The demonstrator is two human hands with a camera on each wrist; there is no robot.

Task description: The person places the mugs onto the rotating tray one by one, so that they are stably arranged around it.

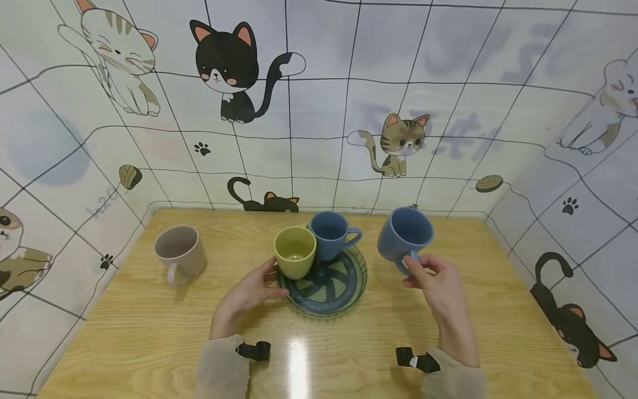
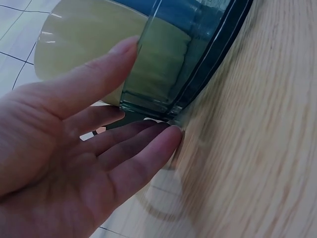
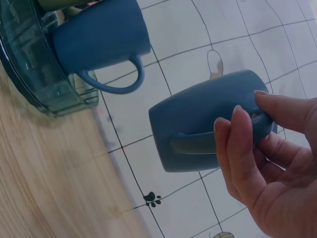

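Observation:
My right hand (image 1: 438, 285) pinches the handle of a blue mug (image 1: 399, 244), thumb and fingers around it. In the right wrist view this mug (image 3: 203, 114) is held up beside the round tray, apart from it. My left hand (image 1: 251, 288) rests at the left rim of the green glass tray (image 1: 326, 310), its thumb and fingers extended along the edge. On the tray, a yellow-green cup (image 1: 295, 260) stands at the left, close to the left fingers. Behind it to the right is a second blue mug (image 1: 329, 235), its handle pointing right.
A beige-pink mug (image 1: 181, 252) stands on the wooden table (image 1: 319, 354) at the left, its handle towards the front. A wall sheet (image 1: 319, 111) with cartoon cats and grid lines rises behind the table and along both sides.

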